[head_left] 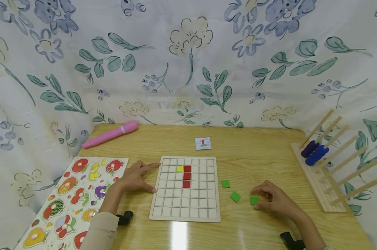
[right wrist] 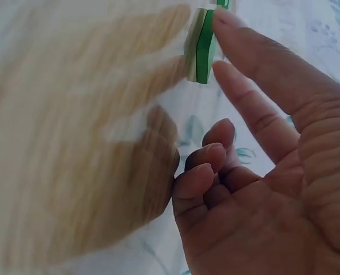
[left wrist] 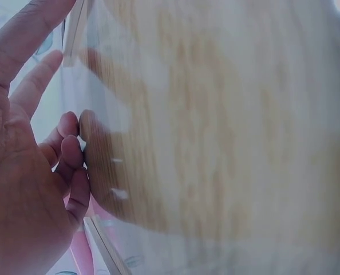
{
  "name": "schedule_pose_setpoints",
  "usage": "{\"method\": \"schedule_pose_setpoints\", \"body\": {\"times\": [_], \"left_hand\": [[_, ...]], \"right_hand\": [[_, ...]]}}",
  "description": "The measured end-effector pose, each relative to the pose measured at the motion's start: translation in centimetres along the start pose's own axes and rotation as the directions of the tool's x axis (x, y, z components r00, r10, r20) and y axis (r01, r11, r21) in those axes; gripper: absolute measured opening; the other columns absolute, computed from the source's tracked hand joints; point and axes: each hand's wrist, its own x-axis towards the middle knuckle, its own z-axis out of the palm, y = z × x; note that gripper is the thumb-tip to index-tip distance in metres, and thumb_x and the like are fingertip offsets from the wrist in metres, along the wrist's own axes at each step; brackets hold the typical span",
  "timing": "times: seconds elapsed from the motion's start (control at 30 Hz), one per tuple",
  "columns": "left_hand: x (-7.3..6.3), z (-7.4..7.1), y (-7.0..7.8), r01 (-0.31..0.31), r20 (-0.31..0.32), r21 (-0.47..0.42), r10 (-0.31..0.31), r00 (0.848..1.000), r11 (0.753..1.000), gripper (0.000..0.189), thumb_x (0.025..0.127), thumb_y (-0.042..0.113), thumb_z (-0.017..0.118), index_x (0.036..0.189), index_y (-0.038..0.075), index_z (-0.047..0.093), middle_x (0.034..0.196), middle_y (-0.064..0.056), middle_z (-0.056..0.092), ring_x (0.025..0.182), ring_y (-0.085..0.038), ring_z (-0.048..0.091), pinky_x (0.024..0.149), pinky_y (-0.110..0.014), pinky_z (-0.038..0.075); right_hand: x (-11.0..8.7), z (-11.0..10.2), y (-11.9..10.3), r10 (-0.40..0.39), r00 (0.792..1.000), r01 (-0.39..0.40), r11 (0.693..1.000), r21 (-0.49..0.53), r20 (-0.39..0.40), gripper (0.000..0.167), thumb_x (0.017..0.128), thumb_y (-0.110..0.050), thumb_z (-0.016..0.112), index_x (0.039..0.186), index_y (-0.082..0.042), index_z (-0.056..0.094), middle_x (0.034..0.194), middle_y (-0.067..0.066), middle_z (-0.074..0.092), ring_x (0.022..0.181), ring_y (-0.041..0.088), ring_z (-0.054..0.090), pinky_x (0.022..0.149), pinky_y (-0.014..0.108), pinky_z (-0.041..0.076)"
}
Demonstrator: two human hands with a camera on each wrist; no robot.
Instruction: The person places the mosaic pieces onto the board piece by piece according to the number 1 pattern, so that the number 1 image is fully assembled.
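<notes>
A pale wooden grid board (head_left: 185,220) lies on the table, with several red square tiles (head_left: 186,176) in a column and a yellow piece (head_left: 179,168) beside the top one. My left hand (head_left: 135,177) rests at the board's left edge, index finger and thumb spread along it; its other fingers curl loosely in the left wrist view. To the board's right, my right hand (head_left: 274,199) has thumb and index finger on either side of a green tile (head_left: 254,200) that lies on the table. Two more green tiles, one nearer the board (head_left: 225,184), lie to its left.
Behind the board lies a small printed pattern card (head_left: 203,143). A fruit picture board (head_left: 70,199) and a pink marker-shaped object (head_left: 111,134) are on the left. On the right stands a wooden peg rack (head_left: 319,180) with dark blue and purple rings.
</notes>
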Motion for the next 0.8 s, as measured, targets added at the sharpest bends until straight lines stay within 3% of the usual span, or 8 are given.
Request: {"method": "schedule_pose_setpoints", "body": {"times": [0.3, 0.8], "left_hand": [[-0.05, 0.14, -0.23, -0.009, -0.01, -0.005, 0.009, 1.0, 1.0, 0.102, 0.058, 0.058, 0.088, 0.148, 0.034, 0.046, 0.097, -0.006, 0.04, 0.083, -0.02, 0.033, 0.072, -0.034, 0.027], [-0.06, 0.21, -0.36, -0.019, -0.016, -0.012, 0.019, 1.0, 1.0, 0.102, 0.058, 0.057, 0.089, 0.148, 0.033, 0.047, 0.096, -0.005, 0.04, 0.082, -0.02, 0.032, 0.071, -0.034, 0.027]], "right_hand": [[-0.06, 0.05, -0.11, 0.016, 1.0, -0.017, 0.998, -0.062, -0.022, 0.025, 0.079, -0.006, 0.081, 0.101, -0.005, 0.068, 0.084, 0.005, 0.042, 0.069, 0.015, 0.035, 0.057, 0.027, 0.033], [0.06, 0.9, -0.43, 0.028, 0.994, -0.046, 0.985, -0.168, -0.107, 0.022, 0.075, -0.005, 0.084, 0.093, -0.008, 0.071, 0.081, 0.0, 0.044, 0.068, 0.006, 0.038, 0.056, 0.024, 0.035]]}}
